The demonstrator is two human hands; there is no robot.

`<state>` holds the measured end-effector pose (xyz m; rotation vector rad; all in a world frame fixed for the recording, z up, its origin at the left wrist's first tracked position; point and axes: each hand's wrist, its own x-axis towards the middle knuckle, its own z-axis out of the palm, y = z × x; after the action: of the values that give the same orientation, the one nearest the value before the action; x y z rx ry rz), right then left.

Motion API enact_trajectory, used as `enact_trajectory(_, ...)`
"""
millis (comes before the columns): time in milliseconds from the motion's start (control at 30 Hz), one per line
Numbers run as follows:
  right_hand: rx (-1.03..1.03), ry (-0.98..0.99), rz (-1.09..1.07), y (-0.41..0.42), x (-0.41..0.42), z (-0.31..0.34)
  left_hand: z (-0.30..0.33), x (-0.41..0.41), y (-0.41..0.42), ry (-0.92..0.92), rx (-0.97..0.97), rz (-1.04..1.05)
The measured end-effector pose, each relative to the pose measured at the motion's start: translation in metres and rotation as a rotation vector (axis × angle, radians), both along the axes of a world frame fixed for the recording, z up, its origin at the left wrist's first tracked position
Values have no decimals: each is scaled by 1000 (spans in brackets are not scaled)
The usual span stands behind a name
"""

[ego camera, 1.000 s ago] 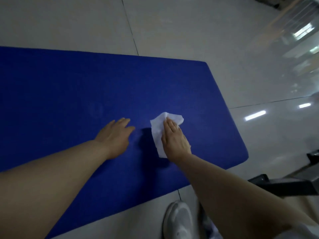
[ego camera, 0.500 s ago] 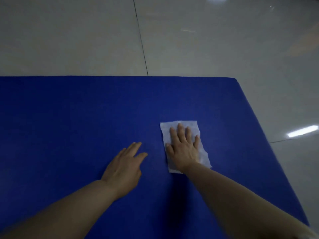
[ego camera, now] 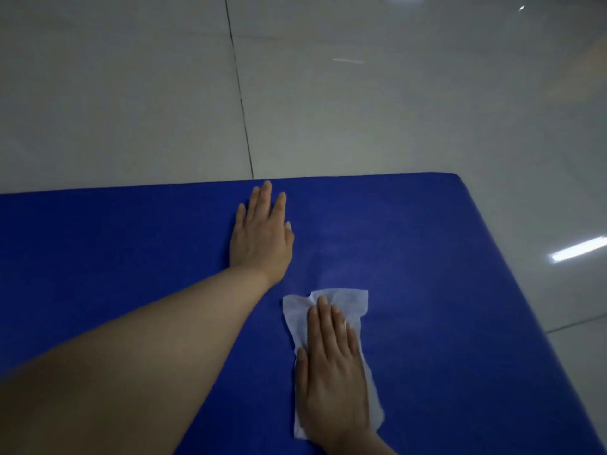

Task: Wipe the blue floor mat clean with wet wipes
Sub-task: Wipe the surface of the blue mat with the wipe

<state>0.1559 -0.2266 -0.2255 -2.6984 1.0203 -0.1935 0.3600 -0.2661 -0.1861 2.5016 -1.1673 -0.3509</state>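
Note:
The blue floor mat (ego camera: 443, 290) fills the lower half of the view, its far edge and right corner showing against the floor. A white wet wipe (ego camera: 341, 302) lies flat on the mat near the bottom centre. My right hand (ego camera: 333, 372) presses on the wipe with straight fingers, covering its lower part. My left hand (ego camera: 261, 234) rests flat on the mat farther away, fingertips near the mat's far edge, with nothing under it.
Pale glossy floor tiles (ego camera: 361, 110) surround the mat, with a dark grout line (ego camera: 241, 103) running away from the far edge. Light reflections (ego camera: 578, 249) glint on the tiles at the right.
My left hand has slid forward toward the mat's far edge. My right hand with the wipe now sits nearer to me. The view has tilted, showing more floor beyond the mat.

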Motion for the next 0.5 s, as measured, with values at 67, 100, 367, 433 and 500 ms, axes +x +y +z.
enact_trajectory(67, 14, -150, 0, -2, 1, -6, -14, 6, -4, -47, 76, 14)
enact_trajectory(100, 21, -217, 0, -6, 2, -9, -19, 7, -3, -72, 87, 8)
enact_trajectory(367, 284, -230, -221, -117, 83, 7, -24, 8, -4, -113, 29, -11)
enact_trajectory(433, 232, -105, 2, -141, 122, 10, -24, 9, -4, -117, 28, -12)
enact_trajectory(500, 143, 56, 203, -157, 148, 13, -24, 10, -7, -120, 35, -27)
